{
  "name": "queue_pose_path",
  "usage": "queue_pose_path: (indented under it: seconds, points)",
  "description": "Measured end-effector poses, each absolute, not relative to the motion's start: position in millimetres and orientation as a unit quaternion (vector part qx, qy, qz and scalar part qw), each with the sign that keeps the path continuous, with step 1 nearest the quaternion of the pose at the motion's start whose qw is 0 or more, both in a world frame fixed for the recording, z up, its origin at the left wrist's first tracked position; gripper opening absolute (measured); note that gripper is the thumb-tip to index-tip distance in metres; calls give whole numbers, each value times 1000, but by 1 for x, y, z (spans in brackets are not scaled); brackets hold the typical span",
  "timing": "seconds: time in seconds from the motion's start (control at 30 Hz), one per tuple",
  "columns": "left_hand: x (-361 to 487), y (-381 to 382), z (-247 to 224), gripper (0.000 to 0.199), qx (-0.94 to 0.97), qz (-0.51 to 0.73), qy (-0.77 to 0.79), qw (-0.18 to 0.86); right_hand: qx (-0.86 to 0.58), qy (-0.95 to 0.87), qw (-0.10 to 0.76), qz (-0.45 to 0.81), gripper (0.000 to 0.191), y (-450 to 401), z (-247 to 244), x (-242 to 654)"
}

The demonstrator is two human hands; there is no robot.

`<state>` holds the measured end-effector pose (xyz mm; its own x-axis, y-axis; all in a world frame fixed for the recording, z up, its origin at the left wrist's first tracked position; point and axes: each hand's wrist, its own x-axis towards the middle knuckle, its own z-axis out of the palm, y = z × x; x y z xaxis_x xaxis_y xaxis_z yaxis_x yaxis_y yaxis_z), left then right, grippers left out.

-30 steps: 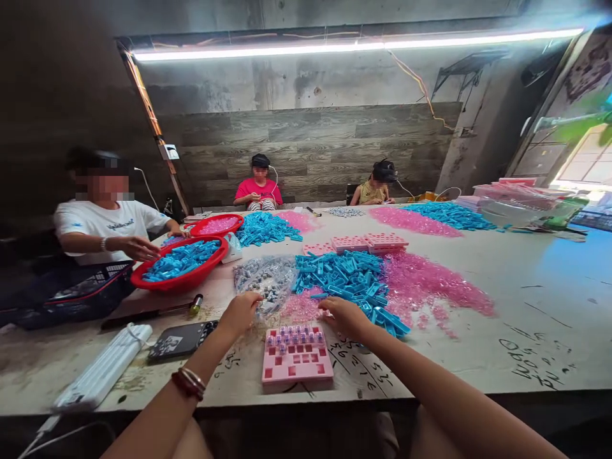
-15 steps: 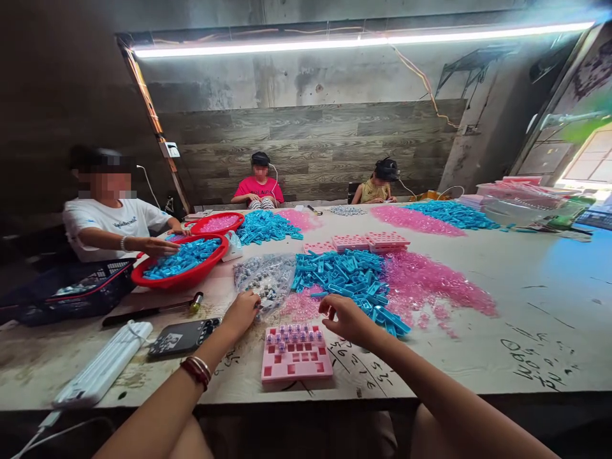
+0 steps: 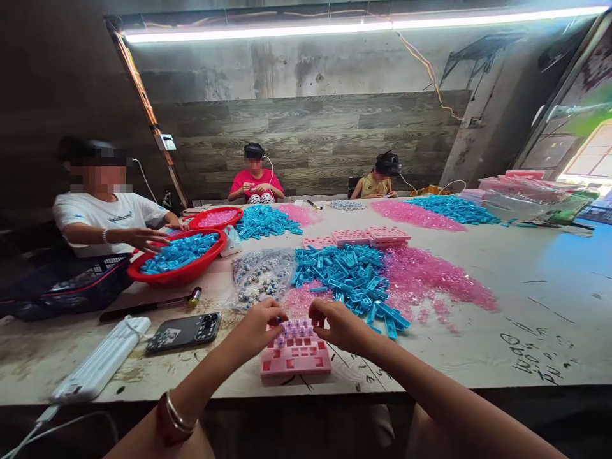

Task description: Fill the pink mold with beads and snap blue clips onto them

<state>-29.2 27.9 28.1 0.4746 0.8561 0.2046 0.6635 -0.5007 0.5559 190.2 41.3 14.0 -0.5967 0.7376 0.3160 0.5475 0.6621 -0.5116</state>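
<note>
The tray (image 3: 295,357) lies at the table's (image 3: 502,319) near edge. A phone (image 3: 184,331) lies left of it, a bag (image 3: 261,274) behind-left, heaped clips (image 3: 349,274) behind-right.

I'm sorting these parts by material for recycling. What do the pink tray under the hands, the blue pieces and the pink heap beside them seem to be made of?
Pink tray: looks like opaque moulded plastic, matt, with crisp square pockets.
Blue pieces: likely rigid opaque plastic, slightly glossy, all alike in shape.
Pink heap: seems clear tinted plastic; it glints and lets light through.
</note>
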Motion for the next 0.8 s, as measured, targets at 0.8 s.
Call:
queue_pose_path:
  seconds: [0.8]
  points:
    - [0, 10, 16, 19, 886, 76, 457, 30, -379, -853, 286, 215, 23, 47, 8, 192]
